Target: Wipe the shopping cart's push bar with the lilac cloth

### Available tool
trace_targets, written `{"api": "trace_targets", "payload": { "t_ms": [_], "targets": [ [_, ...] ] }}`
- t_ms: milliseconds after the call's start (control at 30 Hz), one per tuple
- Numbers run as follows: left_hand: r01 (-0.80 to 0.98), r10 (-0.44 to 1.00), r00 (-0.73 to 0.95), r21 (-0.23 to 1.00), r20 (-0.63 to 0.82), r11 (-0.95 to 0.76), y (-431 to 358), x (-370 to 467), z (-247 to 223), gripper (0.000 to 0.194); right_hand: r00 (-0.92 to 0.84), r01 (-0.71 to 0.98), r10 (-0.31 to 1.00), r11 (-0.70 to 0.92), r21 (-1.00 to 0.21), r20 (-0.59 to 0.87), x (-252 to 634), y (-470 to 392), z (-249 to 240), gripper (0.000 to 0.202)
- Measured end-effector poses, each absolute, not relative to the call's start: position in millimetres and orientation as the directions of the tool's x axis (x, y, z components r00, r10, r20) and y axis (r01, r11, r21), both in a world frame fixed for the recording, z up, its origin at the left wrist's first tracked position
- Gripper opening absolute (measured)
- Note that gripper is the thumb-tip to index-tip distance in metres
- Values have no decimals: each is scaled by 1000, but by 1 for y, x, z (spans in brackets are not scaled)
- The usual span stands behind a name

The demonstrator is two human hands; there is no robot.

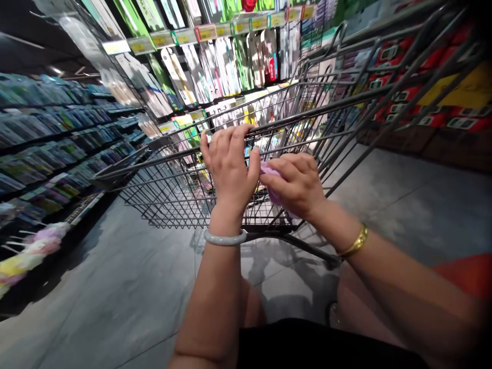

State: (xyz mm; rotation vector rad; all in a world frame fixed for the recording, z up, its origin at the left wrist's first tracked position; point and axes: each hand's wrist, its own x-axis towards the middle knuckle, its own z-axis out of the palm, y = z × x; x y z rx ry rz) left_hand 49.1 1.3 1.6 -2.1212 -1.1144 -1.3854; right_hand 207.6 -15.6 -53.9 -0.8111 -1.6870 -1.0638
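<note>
"In the head view, where's the purple cloth [272,184]?"
"In the right hand [298,182], just right of the left hand [232,164], at the near side of the cart [172,197]."
"How are the right fingers set?"
"Bent and pressed together, pinching the cloth against the thumb."
"And the left?"
"Laid over the cart's near rail [169,160], four fingers close together, the thumb spread away toward the cloth. I can't tell if the thumb touches it."
"Anything on the wrists?"
"A pale bangle [225,238] on the left, a gold one [356,243] on the right."
"Beyond the cart?"
"A rack [230,66] of hanging packets on the far side, shelves [49,138] at left, red boxes [407,92] at far right."
</note>
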Motion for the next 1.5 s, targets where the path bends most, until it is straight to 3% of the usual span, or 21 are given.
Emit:
{"api": "trace_targets", "payload": {
  "t_ms": [67,233,300,400,467,667,867,1133,1333,1500],
  "targets": [
    [781,414,199,111,888,-615,2,48,1,36,-294,871,12,415,263,956,214,-17,-47,24],
    [781,421,200,116,885,-614,3,47,0,37,-56,919,-53,388,73,997,224,-23,-26,24],
    [784,412,187,117,892,-610,3,47,0,37,-89,917,-36,388,96,995,218,-23,-28,24],
    [790,381,178,99,907,-605,4,46,1,36,-238,891,-47,387,238,970,213,-21,-31,26],
    [789,371,181,90,911,-608,5,45,1,36,-241,891,-60,383,246,969,218,-22,-25,28],
    [778,364,181,93,914,-621,5,44,1,37,35,909,-70,416,-3,997,230,-31,-5,22],
    [789,322,178,61,930,-611,6,43,1,34,-224,891,-17,402,211,975,211,-26,-20,26],
    [780,333,165,84,928,-620,6,44,-1,34,27,922,-57,388,-3,998,243,-34,0,31],
    [783,300,179,49,937,-621,8,43,0,33,-272,897,-53,348,273,961,215,-29,-16,27],
    [781,315,170,67,934,-621,7,42,-1,33,-5,937,-31,349,15,1000,251,-46,6,30]
  ]
}}
